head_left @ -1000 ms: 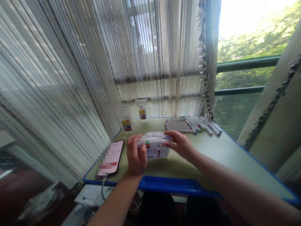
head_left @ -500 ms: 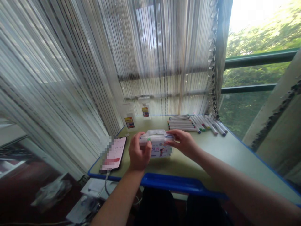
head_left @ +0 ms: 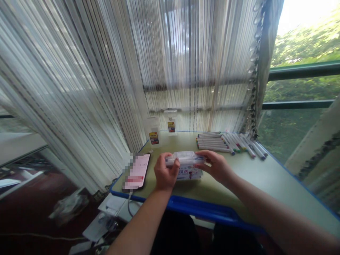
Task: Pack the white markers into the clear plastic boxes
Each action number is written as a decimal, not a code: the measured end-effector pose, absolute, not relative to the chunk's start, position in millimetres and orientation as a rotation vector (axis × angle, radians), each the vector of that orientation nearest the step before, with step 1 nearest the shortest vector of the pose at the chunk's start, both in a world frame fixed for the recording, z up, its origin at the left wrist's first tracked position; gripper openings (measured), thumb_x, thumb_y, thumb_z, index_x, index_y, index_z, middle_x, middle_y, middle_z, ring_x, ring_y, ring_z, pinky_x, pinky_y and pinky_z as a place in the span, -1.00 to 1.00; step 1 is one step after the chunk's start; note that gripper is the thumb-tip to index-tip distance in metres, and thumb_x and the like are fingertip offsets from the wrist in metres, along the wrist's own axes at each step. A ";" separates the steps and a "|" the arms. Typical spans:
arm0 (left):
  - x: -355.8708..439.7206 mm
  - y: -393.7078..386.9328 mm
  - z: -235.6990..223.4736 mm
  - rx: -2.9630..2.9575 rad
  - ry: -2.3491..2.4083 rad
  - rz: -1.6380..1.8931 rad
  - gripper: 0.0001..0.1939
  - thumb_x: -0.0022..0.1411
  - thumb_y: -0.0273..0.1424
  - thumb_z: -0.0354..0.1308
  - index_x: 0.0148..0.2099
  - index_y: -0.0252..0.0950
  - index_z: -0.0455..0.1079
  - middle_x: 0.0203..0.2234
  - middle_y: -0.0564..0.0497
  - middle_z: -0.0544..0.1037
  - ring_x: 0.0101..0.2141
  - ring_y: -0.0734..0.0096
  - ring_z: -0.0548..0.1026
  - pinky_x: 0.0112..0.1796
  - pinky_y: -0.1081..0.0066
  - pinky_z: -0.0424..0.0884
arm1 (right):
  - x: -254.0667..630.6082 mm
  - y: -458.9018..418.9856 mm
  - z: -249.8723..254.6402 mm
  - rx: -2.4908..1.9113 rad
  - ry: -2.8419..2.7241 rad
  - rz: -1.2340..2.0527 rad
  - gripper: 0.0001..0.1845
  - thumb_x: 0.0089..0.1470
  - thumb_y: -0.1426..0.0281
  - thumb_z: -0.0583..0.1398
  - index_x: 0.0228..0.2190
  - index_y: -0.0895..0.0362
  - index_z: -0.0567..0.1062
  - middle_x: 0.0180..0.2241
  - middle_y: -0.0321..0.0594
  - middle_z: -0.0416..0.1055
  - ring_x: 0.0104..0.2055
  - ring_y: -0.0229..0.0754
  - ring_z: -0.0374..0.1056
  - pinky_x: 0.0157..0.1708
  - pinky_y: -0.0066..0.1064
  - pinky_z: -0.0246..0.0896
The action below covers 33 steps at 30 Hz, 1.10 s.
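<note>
A clear plastic case (head_left: 189, 172) with a handle on top and a colourful printed front stands upright on the table, close to its front edge. My left hand (head_left: 166, 171) is closed around the case's upper left end, with the thumb against the front side. At the upper right end, my right hand (head_left: 214, 164) grips it between thumb and fingers. Both hands cover the top corners, and what is inside the case cannot be made out. Behind and to the right lie several white marker pens (head_left: 212, 142) with coloured ends.
A phone (head_left: 137, 172) with a cable lies at the table's left edge. Two clear packages, a left one (head_left: 153, 129) and a right one (head_left: 171, 124), stand at the back. The table (head_left: 255, 184) has a blue rim. A string curtain (head_left: 183, 71) hangs behind it.
My head view has turned a little left, so the whole scene sits further right. Both hands stay on the case. A green spot by my left thumb no longer shows.
</note>
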State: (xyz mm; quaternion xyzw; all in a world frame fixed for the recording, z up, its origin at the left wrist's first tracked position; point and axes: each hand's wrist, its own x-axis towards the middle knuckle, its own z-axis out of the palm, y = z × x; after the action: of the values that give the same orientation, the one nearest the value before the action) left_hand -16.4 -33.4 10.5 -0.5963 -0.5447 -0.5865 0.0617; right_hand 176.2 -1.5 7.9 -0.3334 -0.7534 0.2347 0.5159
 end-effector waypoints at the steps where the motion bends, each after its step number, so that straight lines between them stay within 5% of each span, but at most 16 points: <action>1: -15.5 -32.5 9.8 -1.792 -1.645 -1.805 -0.74 0.08 -0.20 0.05 -0.28 -0.29 0.31 -0.43 -0.02 0.48 -0.40 0.37 0.46 -0.33 0.40 0.41 | 176.5 -1.2 7.6 -0.803 -1.802 0.570 -0.59 -0.13 0.11 0.29 -0.27 0.11 0.50 -0.34 -0.15 0.49 -0.37 -0.19 0.41 -0.36 -0.34 0.41; 8: -10.5 -25.2 7.4 -1.784 -1.641 -1.864 -0.75 0.07 -0.22 0.08 -0.29 -0.30 0.27 -0.45 -0.01 0.45 -0.43 0.39 0.44 -0.37 0.41 0.40 | 176.5 -0.9 8.8 -0.819 -1.737 0.656 -0.57 -0.17 0.10 0.30 -0.30 0.12 0.47 -0.39 -0.17 0.49 -0.41 -0.19 0.41 -0.39 -0.34 0.40; 11: -9.6 -24.1 5.7 -1.806 -1.574 -1.821 -0.75 0.14 -0.26 0.05 -0.18 -0.32 0.26 -0.32 -0.10 0.44 -0.27 0.31 0.44 -0.23 0.32 0.41 | 174.1 -3.2 9.1 -0.878 -1.693 0.655 -0.57 -0.17 0.10 0.30 -0.29 0.12 0.47 -0.36 -0.15 0.48 -0.39 -0.17 0.41 -0.38 -0.32 0.40; 18: -4.4 -29.6 -4.5 -2.005 -1.609 -1.609 -0.34 0.13 -0.27 0.13 0.21 -0.34 0.00 0.09 -0.32 0.22 0.12 0.06 0.21 0.05 0.04 0.25 | 168.8 -5.3 8.2 -1.009 -1.437 0.830 -0.53 -0.18 0.09 0.30 -0.29 0.13 0.41 -0.37 -0.14 0.47 -0.37 -0.11 0.41 -0.39 -0.31 0.40; 23: 1.0 -31.4 -6.8 -2.402 -1.619 -1.411 0.22 -0.26 -0.03 0.33 0.31 -0.42 -0.22 0.27 -0.41 -0.16 0.24 -0.25 -0.10 0.13 -0.13 0.07 | 169.7 -12.6 3.1 -0.859 -1.593 1.048 -0.50 -0.07 0.05 0.23 -0.16 0.11 0.47 -0.11 -0.04 0.44 -0.08 0.00 0.37 -0.15 -0.25 0.36; 29: -18.1 -45.4 3.3 -2.464 -1.547 -1.832 -0.35 -0.01 -0.43 0.12 0.19 -0.28 0.16 0.19 -0.18 0.20 0.18 0.07 0.18 0.15 0.13 0.15 | 164.3 -23.2 6.8 -0.593 -1.822 1.334 -0.50 0.14 0.22 0.10 0.12 -0.07 0.25 0.12 -0.12 0.26 0.13 -0.04 0.22 0.07 -0.09 0.18; 33: -26.5 -41.3 16.7 -2.135 -1.782 -2.599 -0.53 0.11 -0.35 -0.01 0.10 -0.29 0.24 -0.01 -0.14 0.44 -0.02 0.17 0.43 -0.04 0.24 0.37 | 154.2 5.6 20.5 -0.780 -1.881 0.879 -0.44 0.02 0.25 0.22 0.07 0.01 0.30 0.20 -0.06 0.11 0.26 0.02 -0.03 0.21 -0.02 -0.11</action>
State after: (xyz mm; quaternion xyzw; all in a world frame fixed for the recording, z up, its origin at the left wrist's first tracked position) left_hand -26.5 -41.3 16.7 -0.5302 -0.4426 -0.6454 -0.3264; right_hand 154.2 5.6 20.5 -0.3148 -0.7591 0.3549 0.4457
